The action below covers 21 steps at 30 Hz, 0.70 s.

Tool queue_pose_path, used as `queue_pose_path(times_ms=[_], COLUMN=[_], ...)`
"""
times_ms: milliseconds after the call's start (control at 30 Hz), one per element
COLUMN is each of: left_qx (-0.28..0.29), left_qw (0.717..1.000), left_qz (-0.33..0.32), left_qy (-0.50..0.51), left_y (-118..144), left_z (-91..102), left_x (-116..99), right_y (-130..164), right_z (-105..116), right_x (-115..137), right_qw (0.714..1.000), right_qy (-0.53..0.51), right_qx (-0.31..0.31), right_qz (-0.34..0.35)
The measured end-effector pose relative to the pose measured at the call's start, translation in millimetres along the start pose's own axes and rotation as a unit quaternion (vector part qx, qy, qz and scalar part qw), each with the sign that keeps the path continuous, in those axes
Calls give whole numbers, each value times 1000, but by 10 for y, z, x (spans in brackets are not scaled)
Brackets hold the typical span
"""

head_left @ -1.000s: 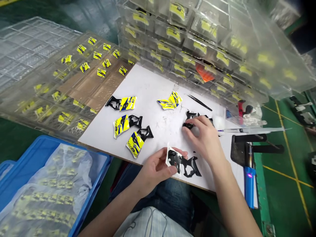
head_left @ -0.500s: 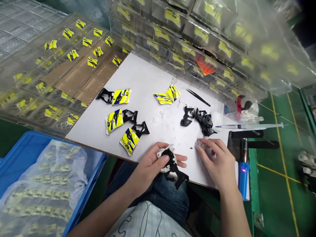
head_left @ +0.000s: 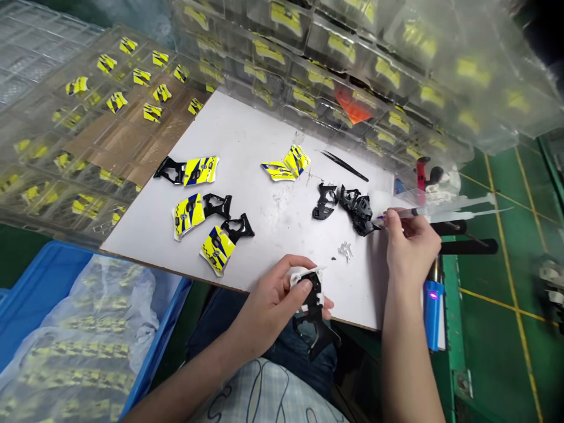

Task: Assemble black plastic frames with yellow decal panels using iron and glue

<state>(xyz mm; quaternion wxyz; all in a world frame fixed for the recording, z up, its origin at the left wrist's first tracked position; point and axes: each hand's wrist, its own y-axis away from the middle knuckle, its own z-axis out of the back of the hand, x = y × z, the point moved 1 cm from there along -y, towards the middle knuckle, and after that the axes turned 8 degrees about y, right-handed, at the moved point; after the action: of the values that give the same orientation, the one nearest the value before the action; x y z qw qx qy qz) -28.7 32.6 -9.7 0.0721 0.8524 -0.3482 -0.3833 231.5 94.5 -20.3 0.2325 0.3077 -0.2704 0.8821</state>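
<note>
At the near edge of the white work board (head_left: 247, 147), seen from the head camera, the left hand (head_left: 273, 302) grips a black moulded plastic part with a white backing piece (head_left: 312, 299), thumb and fingers closed around its upper end while its black lower prongs hang past the board's edge over the person's lap. Further right, the right hand (head_left: 409, 244) is closed on a clear plastic syringe (head_left: 445, 211), fingers pinched near its tip end, and the barrel runs off to the right over a black metal stand (head_left: 467, 235). The syringe tip sits just beside a small heap of black plastic frames (head_left: 350, 205) lying on the board. Between the two hands a small clear plastic piece (head_left: 345, 251) rests on the white surface. Left of centre lie three finished pieces with yellow-and-blue printed panels joined to black frames (head_left: 194, 211), and a loose pair of yellow-and-blue panels (head_left: 286, 164) lies further back, near thin black tweezers (head_left: 343, 165). A blue pen-shaped tool with a glowing purple light (head_left: 432, 317) lies at the board's right edge, just below the right wrist. Stacked clear plastic trays (head_left: 352, 53) holding yellow parts rise behind the board, more clear trays (head_left: 88, 135) spread to the left, and a blue plastic crate (head_left: 35, 282) lined with a bag of yellow parts stands at lower left.
</note>
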Motion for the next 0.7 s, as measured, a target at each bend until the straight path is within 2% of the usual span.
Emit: queue_pose_path(times_ms=[100, 200, 300, 367, 433, 567, 633, 700], left_qx=[-2, -7, -7, -8, -13, -26, -23, -18], left_qw=[991, 982, 986, 990, 994, 995, 992, 986], left_qz=[-9, -17, -3, 10, 19, -8, -32, -52], left_qy=[-132, -189, -169, -142, -109, -92, -120, -155], left_y=[-7, -9, 2, 13, 17, -15, -41, -63], left_z=[28, 45, 37, 22, 1, -34, -33, -19], left_x=[38, 61, 49, 34, 30, 69, 101, 127], right_y=[-32, -61, -15, 88, 236, 570, 709, 803], right_z=[8, 66, 172, 258, 317, 330, 323, 326], right_x=[70, 147, 275, 396, 513, 620, 610, 596], right_qw=[996, 995, 998, 987, 974, 929, 904, 891], right_qy=[90, 92, -54, -160, -225, -359, -416, -446], right_qx=[12, 36, 24, -10, -3, 78, 67, 40], right_qz=[17, 12, 18, 29, 19, -47, -69, -75])
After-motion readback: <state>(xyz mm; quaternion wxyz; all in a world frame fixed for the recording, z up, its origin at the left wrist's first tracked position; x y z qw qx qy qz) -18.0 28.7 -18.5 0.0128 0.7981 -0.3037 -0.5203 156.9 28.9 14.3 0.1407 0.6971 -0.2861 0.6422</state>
